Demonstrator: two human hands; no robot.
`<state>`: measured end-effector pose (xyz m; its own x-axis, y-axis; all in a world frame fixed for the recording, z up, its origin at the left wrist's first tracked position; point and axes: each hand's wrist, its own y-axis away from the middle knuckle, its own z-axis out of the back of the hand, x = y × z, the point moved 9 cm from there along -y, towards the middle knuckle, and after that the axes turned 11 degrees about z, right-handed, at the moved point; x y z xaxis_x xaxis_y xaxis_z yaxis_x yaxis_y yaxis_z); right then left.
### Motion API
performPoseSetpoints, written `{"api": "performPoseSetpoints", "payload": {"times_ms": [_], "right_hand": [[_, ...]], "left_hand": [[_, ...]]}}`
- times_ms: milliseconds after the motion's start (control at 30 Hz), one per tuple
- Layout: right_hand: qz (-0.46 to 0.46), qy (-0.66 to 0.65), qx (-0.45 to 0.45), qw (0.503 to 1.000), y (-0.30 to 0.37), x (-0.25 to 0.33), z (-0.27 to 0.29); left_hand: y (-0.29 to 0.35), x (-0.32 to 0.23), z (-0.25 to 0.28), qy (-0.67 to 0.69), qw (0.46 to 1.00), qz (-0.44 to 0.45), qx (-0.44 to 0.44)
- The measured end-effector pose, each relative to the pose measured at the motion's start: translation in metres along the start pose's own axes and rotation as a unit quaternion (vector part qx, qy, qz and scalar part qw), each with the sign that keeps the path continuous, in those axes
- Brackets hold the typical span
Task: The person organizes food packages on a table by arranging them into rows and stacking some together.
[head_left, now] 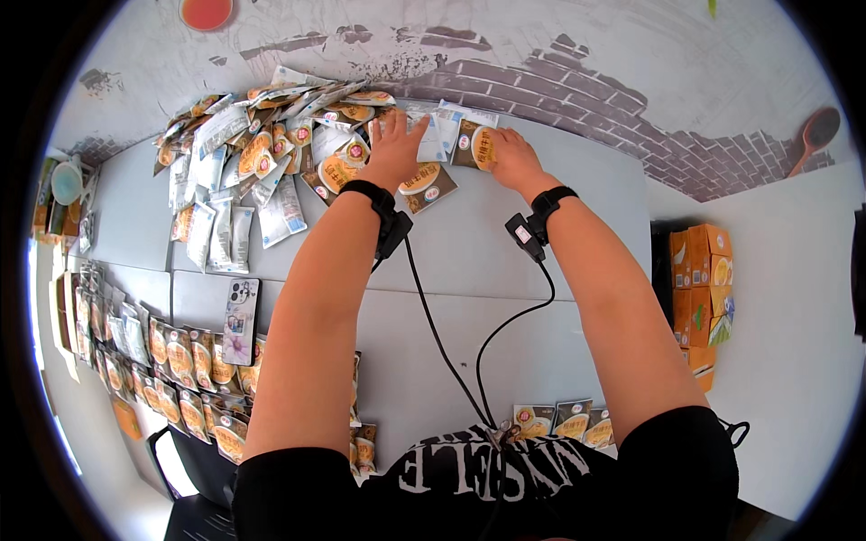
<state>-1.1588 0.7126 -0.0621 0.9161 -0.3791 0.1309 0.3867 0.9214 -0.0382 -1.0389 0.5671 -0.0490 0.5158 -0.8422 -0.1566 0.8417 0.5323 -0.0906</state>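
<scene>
At the far side of the grey table, my left hand [394,153] lies with fingers spread over the right end of a heap of flat sachets [221,131]. Just below its palm is a brown and orange sachet [433,187]. My right hand [516,160] is closed on the right edge of another brown and orange sachet [469,146]; its thumb is hidden. Between the hands lie white and pale blue sachets [437,131], seen from the back. Both wrists wear black straps with small devices and cables.
A phone [241,320] lies on the table at the left. Rows of standing sachets [180,356] line the near left, and several more [571,419] stand near my body. Orange cartons [702,279] are stacked at the right. A brick-patterned wall [541,95] bounds the far edge.
</scene>
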Motion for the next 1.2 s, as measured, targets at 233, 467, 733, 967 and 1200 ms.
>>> {"api": "performPoseSetpoints", "payload": {"times_ms": [233,467,733,967,1200], "right_hand": [[-0.079,0.013,0.124,0.989,-0.022,-0.010,-0.016],[-0.173,-0.118,0.113,0.971,0.016,-0.034,-0.046],[-0.241,-0.418,-0.070,0.873,0.129,-0.020,-0.061],[-0.343,-0.581,-0.019,0.737,0.227,0.031,-0.065],[-0.270,-0.773,0.149,0.555,0.308,0.135,-0.049]], "left_hand": [[-0.003,-0.002,-0.008,-0.022,1.000,0.015,0.017],[0.024,-0.011,-0.004,-0.041,0.999,0.002,-0.019],[0.074,0.033,-0.035,0.387,0.852,0.226,0.269],[0.201,0.002,0.003,0.862,0.300,0.286,0.291],[0.318,-0.020,0.051,0.838,0.352,0.243,0.339]]}}
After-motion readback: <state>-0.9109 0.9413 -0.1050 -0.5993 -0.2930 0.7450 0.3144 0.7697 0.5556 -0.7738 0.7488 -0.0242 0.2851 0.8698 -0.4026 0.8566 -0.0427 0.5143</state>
